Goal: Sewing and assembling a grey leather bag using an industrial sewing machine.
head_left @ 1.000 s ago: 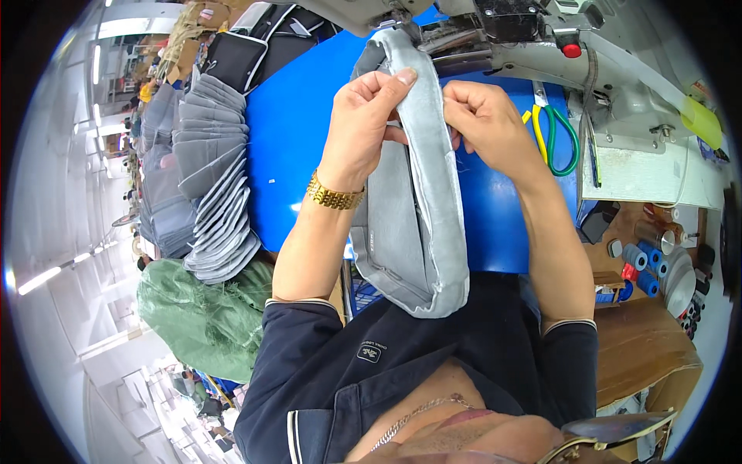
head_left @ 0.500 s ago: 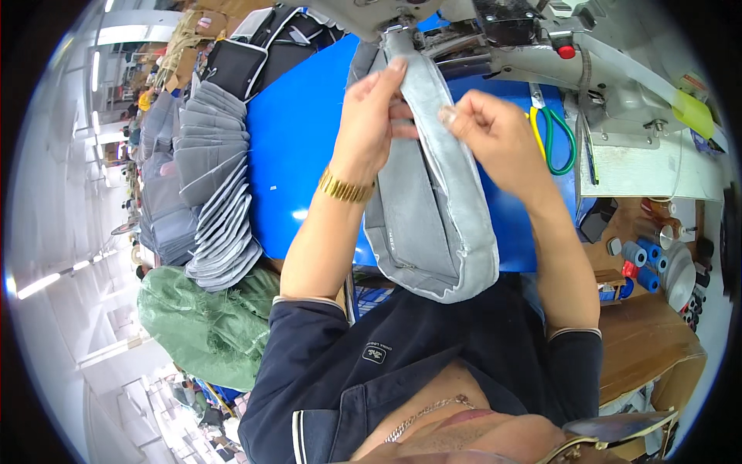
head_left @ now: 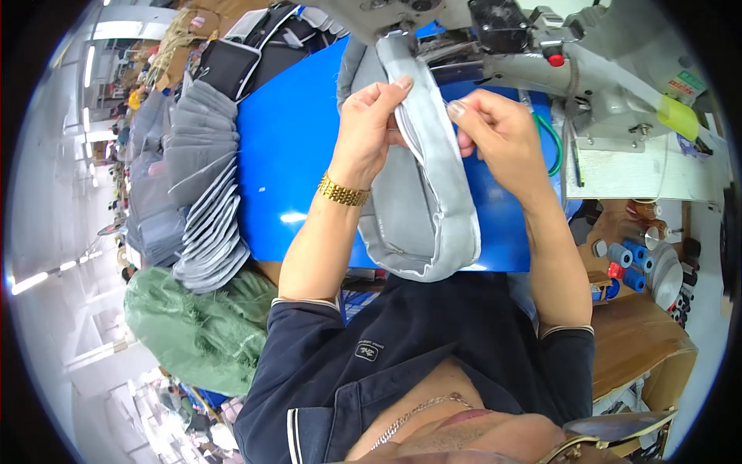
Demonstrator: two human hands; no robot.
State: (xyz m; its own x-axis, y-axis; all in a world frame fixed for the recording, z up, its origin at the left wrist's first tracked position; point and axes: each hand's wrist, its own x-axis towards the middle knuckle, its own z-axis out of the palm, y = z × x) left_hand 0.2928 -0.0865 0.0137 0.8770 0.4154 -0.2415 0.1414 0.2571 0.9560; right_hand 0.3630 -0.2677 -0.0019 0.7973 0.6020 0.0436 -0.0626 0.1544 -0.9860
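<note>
A grey fabric bag piece (head_left: 398,205), with a pale side strip standing up round its rim, runs from under the sewing machine head (head_left: 398,23) toward my body. My left hand (head_left: 371,127) grips the strip, thumb on its outer face and fingers inside the piece. My right hand (head_left: 498,143) is closed in a pinch beside the strip's right edge. Whatever lies between those fingertips is too small to make out. Scissors with a green handle (head_left: 553,143) lie just right of my right hand, partly hidden by it.
Stacked grey fabric pieces (head_left: 205,193) stand along the left side of the blue table (head_left: 286,170). Black bags (head_left: 232,62) lie at the far left, a green sack (head_left: 201,329) below the stacks. Thread spools (head_left: 634,259) are on the right.
The bag piece has shifted slightly left and away from me. My right hand has moved from on the strip to just beyond its right edge. My left hand keeps its hold.
</note>
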